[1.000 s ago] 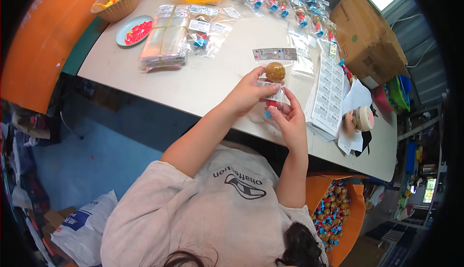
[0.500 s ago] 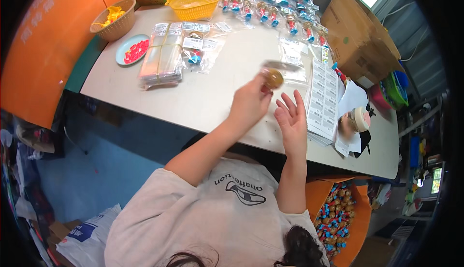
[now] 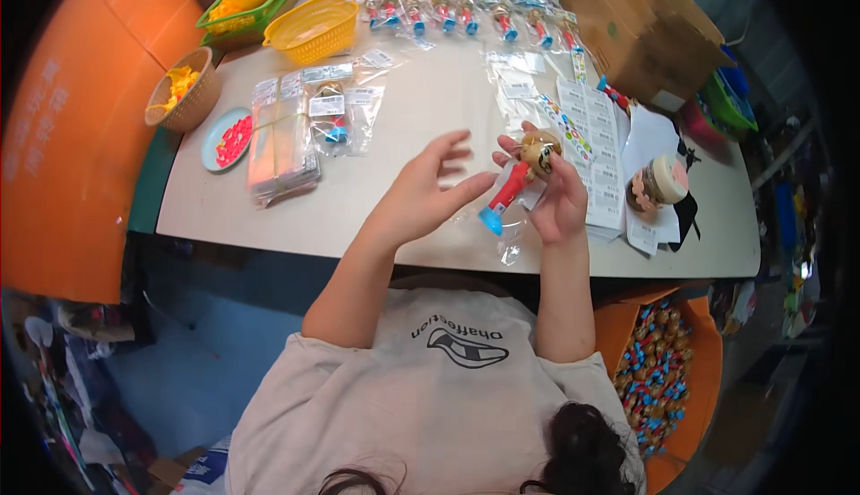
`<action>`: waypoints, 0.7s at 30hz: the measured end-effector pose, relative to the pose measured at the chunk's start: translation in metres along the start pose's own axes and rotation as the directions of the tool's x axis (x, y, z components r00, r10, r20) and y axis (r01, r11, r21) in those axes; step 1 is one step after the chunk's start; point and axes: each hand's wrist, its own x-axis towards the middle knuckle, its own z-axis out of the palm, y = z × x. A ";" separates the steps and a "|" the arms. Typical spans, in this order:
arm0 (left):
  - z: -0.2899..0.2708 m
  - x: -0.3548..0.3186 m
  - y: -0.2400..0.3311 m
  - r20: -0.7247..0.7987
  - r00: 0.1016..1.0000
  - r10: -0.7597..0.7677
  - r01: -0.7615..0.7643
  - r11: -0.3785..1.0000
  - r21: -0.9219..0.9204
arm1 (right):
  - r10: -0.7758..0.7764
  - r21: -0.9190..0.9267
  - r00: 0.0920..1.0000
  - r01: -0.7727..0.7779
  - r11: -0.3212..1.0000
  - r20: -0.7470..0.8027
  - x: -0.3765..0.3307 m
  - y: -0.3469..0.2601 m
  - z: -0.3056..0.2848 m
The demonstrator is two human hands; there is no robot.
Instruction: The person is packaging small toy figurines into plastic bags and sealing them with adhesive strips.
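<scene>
My right hand (image 3: 557,198) holds a small toy (image 3: 520,181) with a round brown head, a red stem and a blue foot, tilted above the table's near edge. A clear plastic bag (image 3: 512,235) hangs loosely about the toy. My left hand (image 3: 428,189) is beside it with fingers spread, one fingertip touching the red stem.
On the white table (image 3: 421,110) lie bundled clear bags (image 3: 279,150), sheets of labels (image 3: 598,150), a tape roll (image 3: 663,180), a plate of red bits (image 3: 228,137), yellow baskets (image 3: 312,25), a cardboard box (image 3: 640,25) and several bagged toys (image 3: 448,7). An orange bin of toys (image 3: 658,370) stands at my right.
The toy has come up out of both hands' cupped grip. It is tilted in my right hand now, and my left hand has spread its fingers. The view shifted closer.
</scene>
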 end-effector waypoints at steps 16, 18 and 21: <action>0.046 -0.012 -0.023 0.362 0.903 -0.231 0.368 0.850 -0.376 | -0.275 -0.524 0.942 0.139 0.840 -0.191 -0.037 -0.008 0.005; 0.051 -0.012 -0.020 0.357 0.898 -0.259 0.378 0.867 -0.324 | -0.291 -0.556 0.925 0.112 0.824 -0.246 -0.051 -0.015 0.006; 0.057 -0.005 -0.008 0.315 0.924 -0.216 0.298 0.924 -0.241 | -0.279 -0.596 0.901 0.029 0.803 -0.333 -0.066 -0.020 0.006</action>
